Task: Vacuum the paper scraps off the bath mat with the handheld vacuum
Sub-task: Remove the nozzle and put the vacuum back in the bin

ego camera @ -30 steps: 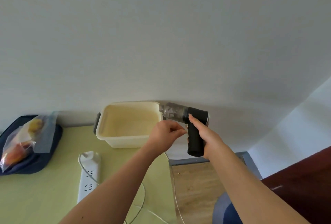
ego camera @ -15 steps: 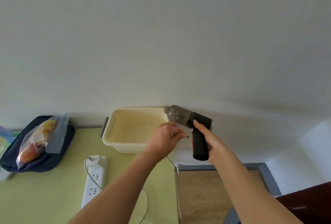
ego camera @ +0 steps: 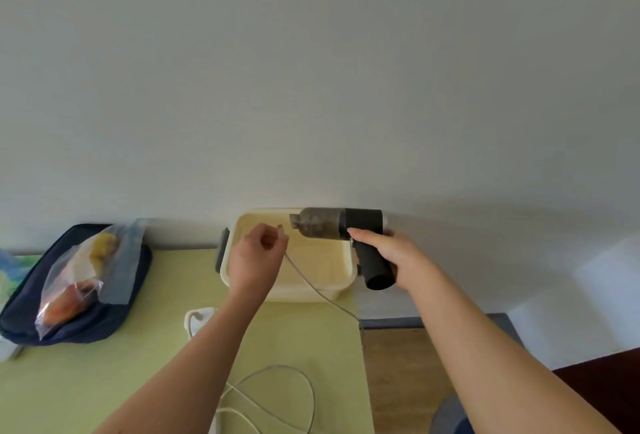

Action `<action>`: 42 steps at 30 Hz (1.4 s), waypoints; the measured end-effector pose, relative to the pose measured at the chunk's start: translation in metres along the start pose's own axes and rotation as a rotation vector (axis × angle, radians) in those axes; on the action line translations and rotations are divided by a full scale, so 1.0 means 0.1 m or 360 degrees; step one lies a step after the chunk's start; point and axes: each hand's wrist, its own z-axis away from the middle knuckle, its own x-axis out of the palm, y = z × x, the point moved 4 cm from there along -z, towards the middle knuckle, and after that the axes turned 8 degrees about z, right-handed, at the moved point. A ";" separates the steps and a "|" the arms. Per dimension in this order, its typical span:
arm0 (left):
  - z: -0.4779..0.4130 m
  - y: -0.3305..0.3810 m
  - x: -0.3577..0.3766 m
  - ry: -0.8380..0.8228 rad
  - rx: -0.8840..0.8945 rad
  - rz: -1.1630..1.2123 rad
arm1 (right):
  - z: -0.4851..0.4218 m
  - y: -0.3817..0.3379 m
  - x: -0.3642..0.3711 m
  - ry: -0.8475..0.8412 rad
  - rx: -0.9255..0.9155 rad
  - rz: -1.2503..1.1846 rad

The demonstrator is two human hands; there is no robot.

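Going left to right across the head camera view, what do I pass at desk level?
Navy pouch → power strip → left hand, pinching the white cable → handheld vacuum → right hand, gripping its handle.

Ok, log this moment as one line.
right hand: grips black handheld vacuum with clear dust cup | left hand: pinches thin white cable end beside vacuum nozzle | bath mat: not in view
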 end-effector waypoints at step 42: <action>-0.19 -0.49 -0.16 -0.0463 -0.0042 0.0109 | -0.01 -0.22 1.07 0.0591 -0.0821 0.1275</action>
